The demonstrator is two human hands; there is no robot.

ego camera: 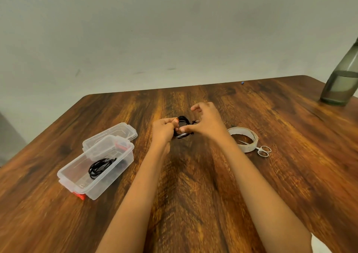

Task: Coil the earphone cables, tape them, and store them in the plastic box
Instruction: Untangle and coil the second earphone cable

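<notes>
A black coiled earphone cable (183,121) hangs above the middle of the wooden table (193,175), held between both hands. My left hand (163,129) grips its left side with curled fingers. My right hand (206,122) pinches the coil's lower right with thumb and a finger, the other fingers raised. A clear plastic box (124,156) stands open at the left with another black coiled cable (100,167) inside. A roll of clear tape (245,139) lies just right of my right wrist.
The box's clear lid (111,134) lies behind the box. Small silver scissors (261,150) rest partly inside and beside the tape roll. A grey bottle (342,78) stands at the table's far right corner. A plain wall is behind the table.
</notes>
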